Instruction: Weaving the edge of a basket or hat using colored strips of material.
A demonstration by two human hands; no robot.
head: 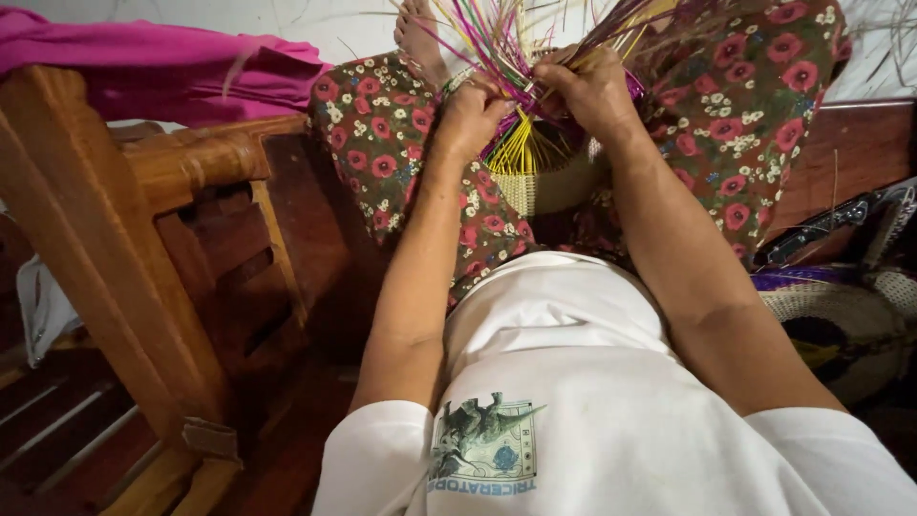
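Head view: the person sits with knees apart in floral trousers [382, 143], looking down at a half-woven basket [535, 182] held between the thighs. The basket body is pale straw; yellow, purple, pink and green strips [497, 48] rise loose from its rim and fan outward. The left hand [473, 119] has its grip closed on a bundle of strips at the rim's left side. The right hand [592, 91] has its grip pinched on strips at the rim's right side, just beside the left hand. Both forearms run down from the white shirt [573, 401]. A wooden chair [143, 220] stands to the left, a pink cloth [162, 67] behind it. A finished woven piece [841, 315] lies at the right, near a dark-handled tool [821, 229].
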